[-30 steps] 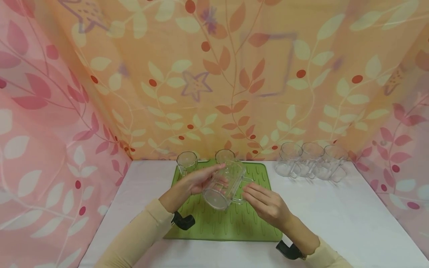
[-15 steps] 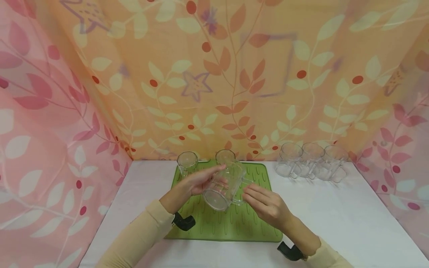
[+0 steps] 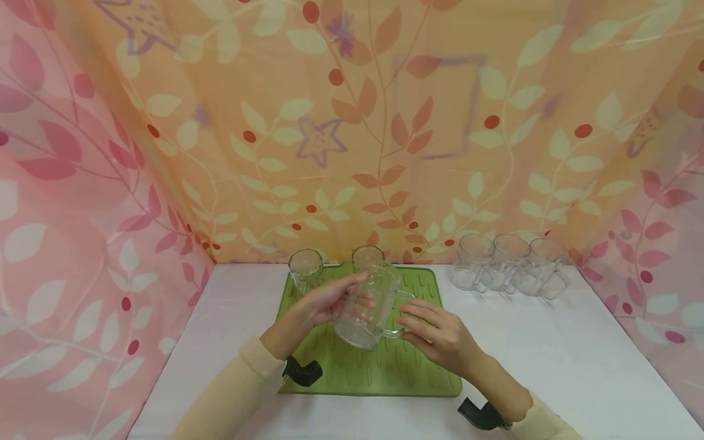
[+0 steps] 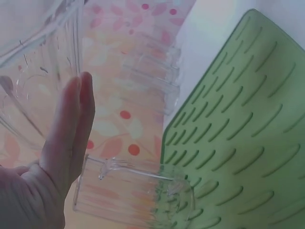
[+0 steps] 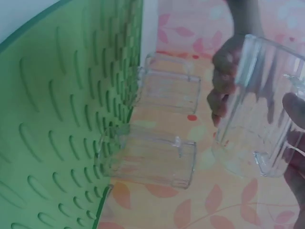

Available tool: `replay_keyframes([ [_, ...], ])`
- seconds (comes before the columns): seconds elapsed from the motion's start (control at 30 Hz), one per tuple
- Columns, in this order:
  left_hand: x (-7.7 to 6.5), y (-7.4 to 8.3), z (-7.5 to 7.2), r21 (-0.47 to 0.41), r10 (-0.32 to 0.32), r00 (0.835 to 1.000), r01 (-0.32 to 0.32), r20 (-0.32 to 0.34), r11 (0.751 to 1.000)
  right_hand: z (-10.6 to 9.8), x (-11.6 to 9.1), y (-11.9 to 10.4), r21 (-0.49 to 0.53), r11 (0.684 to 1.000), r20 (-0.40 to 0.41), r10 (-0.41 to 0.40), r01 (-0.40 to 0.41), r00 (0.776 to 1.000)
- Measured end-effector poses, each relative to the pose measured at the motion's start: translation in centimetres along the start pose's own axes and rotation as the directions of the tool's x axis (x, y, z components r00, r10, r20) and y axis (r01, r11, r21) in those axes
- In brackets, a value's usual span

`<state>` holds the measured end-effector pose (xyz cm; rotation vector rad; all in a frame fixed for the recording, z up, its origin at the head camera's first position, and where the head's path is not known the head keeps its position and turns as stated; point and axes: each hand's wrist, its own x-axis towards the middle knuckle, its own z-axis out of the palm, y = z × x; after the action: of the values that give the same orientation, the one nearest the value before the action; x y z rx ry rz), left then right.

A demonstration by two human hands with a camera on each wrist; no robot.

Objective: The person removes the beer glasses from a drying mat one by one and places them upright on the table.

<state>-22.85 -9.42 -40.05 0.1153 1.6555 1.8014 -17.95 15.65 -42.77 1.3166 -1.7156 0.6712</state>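
My left hand [image 3: 329, 302] grips the side of the mug [image 3: 359, 322], tilted above the mat [image 3: 396, 376] with its mouth toward one o'clock; my right hand [image 3: 441, 335] pinches the handle [image 3: 393, 333] at three o'clock. Both hands should share the weight evenly, because smooth glass could slip.

Left hand [image 3: 332, 299] and right hand [image 3: 437, 333] meet near the middle.
Left thumb and fingers stand apart; right fingers bend leftward; left arm [image 3: 236, 385] and right arm [image 3: 502, 385] slant inward.

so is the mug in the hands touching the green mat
Apart: the right wrist view shows patterned backdrop between the held mug and the green mat.
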Motion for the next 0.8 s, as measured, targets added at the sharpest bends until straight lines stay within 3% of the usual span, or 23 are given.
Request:
replay_keyframes([
  [0.1,-0.4,-0.2,0.1,-0.005,0.031,0.999,-0.031,-0.024,0.999,0.0,0.1,0.1,0.121,0.991,-0.033,0.061,-0.057,0.998],
  [0.23,-0.9,-0.5,0.3,0.066,0.091,0.991,-0.085,-0.094,0.994,-0.1,-0.1,0.2,0.240,0.962,-0.096,0.157,-0.130,0.983],
  [0.47,-1.9,-1.1,0.7,0.140,0.196,0.970,-0.177,-0.141,0.974,-0.7,-0.2,0.1,0.319,0.897,-0.092,0.351,-0.306,0.932],
  [0.53,-2.2,-1.2,0.8,0.159,0.221,0.964,-0.197,-0.149,0.967,-0.9,-0.1,-0.1,0.373,0.855,-0.065,0.411,-0.360,0.909],
  [0.63,-2.6,-1.5,1.0,0.175,0.257,0.953,-0.229,-0.159,0.958,-1.2,-0.1,-0.3,0.466,0.764,-0.004,0.506,-0.446,0.862],
  [0.8,-2.9,-2.2,1.2,0.186,0.320,0.929,-0.286,-0.187,0.940,-1.5,-0.1,-0.4,0.566,0.577,0.109,0.655,-0.588,0.747],
])
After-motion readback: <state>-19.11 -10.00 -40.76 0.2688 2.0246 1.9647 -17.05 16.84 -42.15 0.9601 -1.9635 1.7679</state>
